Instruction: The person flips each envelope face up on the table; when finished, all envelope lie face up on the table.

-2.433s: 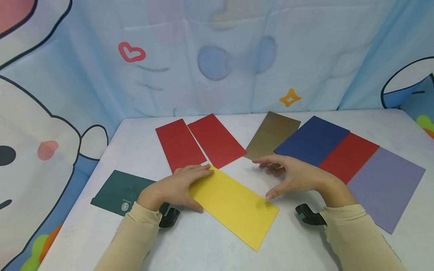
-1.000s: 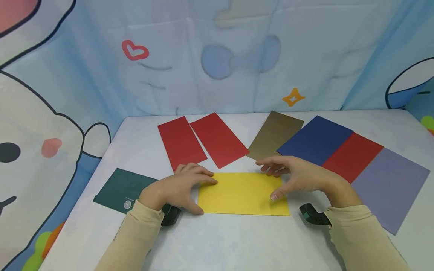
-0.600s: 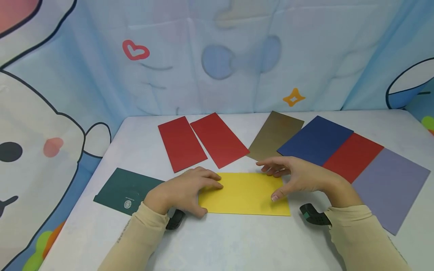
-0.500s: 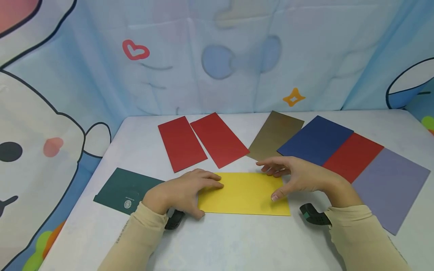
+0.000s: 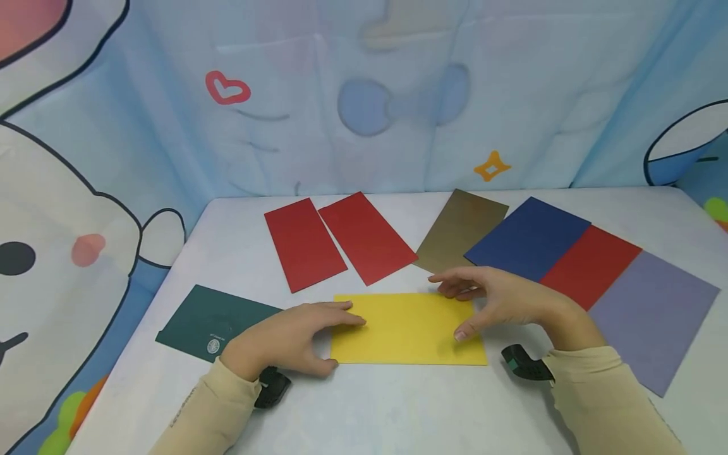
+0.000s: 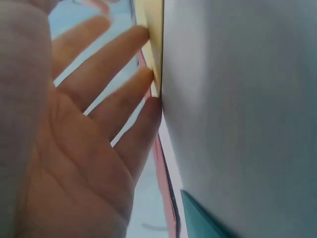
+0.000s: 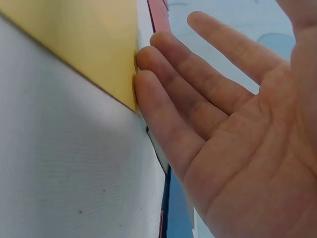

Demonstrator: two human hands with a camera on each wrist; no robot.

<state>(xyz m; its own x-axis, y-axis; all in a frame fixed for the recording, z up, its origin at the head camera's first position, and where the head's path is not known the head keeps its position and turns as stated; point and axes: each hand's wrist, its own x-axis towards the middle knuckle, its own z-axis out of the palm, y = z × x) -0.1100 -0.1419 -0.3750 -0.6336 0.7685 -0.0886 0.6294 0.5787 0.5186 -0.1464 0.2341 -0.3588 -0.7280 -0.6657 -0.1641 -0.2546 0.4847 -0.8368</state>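
A flat yellow rectangular sheet (image 5: 406, 332) lies on the white table in the middle of the head view, its long sides running left to right. My left hand (image 5: 290, 341) is at its left end, fingers extended, with the fingertips over the left part of the sheet and the thumb by the near corner. In the left wrist view those straight fingers reach the yellow sheet (image 6: 151, 20). My right hand (image 5: 500, 298) is at the right end, fingers relaxed and slightly bent. From the right wrist, its fingertips appear right at the edge of the yellow sheet (image 7: 89, 39).
Behind are two red rectangles (image 5: 307, 243) and a gold one (image 5: 463, 227). On the right lie blue (image 5: 529, 237), red (image 5: 591, 265) and lavender (image 5: 654, 316) pieces edge to edge. A dark green piece (image 5: 210, 316) sits partly behind my left hand. A printed curtain (image 5: 273, 145) hangs behind the table.
The yellow sheet has turned from a slant to lie level across the view. My left hand has since drawn back slightly to the left; my right hand has hardly moved.
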